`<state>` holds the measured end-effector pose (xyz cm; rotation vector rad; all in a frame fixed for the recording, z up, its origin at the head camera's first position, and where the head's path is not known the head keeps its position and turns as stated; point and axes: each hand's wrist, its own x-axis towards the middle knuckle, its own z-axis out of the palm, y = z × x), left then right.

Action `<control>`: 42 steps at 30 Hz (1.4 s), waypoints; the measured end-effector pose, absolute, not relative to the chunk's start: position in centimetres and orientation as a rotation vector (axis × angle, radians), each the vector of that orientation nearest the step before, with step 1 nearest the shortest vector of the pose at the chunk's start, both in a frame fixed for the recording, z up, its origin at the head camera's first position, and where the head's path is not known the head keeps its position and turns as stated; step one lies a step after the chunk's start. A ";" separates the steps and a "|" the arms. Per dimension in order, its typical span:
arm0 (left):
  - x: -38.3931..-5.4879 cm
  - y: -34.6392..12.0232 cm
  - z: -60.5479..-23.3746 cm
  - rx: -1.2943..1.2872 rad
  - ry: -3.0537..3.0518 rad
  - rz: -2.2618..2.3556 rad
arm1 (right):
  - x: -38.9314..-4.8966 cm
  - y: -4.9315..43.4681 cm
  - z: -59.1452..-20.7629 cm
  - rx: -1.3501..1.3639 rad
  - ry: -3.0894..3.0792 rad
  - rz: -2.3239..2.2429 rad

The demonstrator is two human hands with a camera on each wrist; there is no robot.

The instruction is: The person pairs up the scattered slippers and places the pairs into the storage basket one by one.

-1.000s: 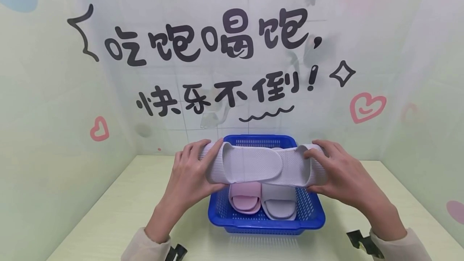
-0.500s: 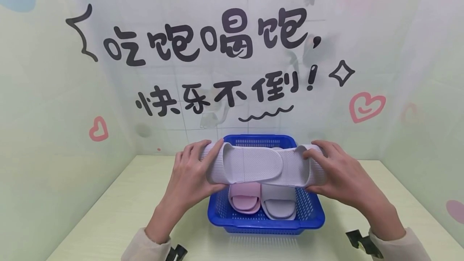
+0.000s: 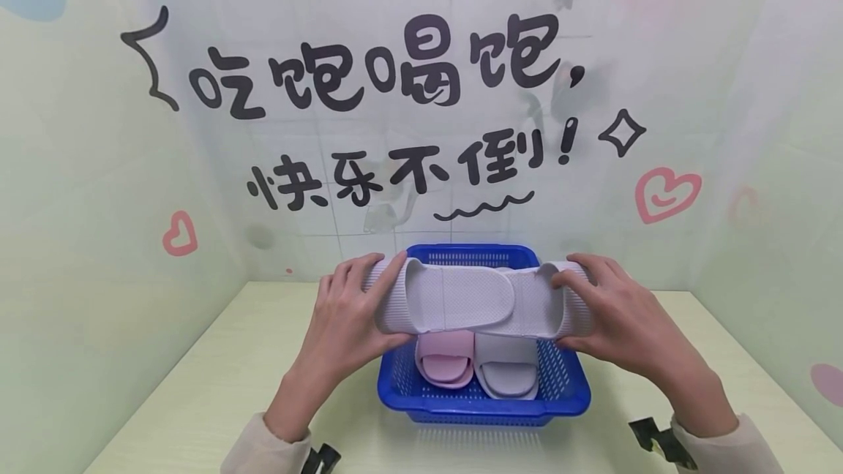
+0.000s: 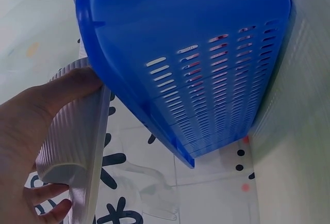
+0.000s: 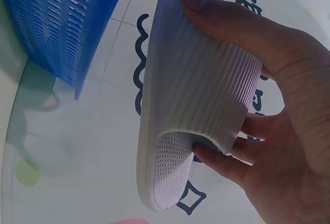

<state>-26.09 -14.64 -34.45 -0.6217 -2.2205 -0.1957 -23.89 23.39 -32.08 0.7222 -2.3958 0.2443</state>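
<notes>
Two pale slippers are held end to end above a blue basket (image 3: 484,409), their heel parts overlapping in the middle. My left hand (image 3: 345,313) grips the left slipper (image 3: 461,300) round its ribbed strap, thumb and fingers on either side. My right hand (image 3: 622,313) grips the right slipper (image 3: 535,306) at its strap, with a fingertip inside the opening. In the right wrist view the ribbed strap and textured footbed of the right slipper (image 5: 206,79) show clearly. Below, a pink slipper (image 3: 446,360) and a pale grey slipper (image 3: 507,366) lie side by side in the basket.
The basket has perforated walls and stands on a pale wooden table (image 3: 217,379). Behind rises a light backdrop (image 3: 421,115) with black lettering and hearts. The held slippers hide part of the basket's inside.
</notes>
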 end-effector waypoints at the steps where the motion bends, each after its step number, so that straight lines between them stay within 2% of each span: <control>1: -26.1 -14.6 -34.4 -0.623 -2.220 -0.197 | -23.9 23.4 -32.1 0.723 -2.396 0.245; 42: -26.0 -14.3 -34.5 -0.636 -2.220 -0.205 | -24.0 23.0 -32.3 0.712 -2.411 0.223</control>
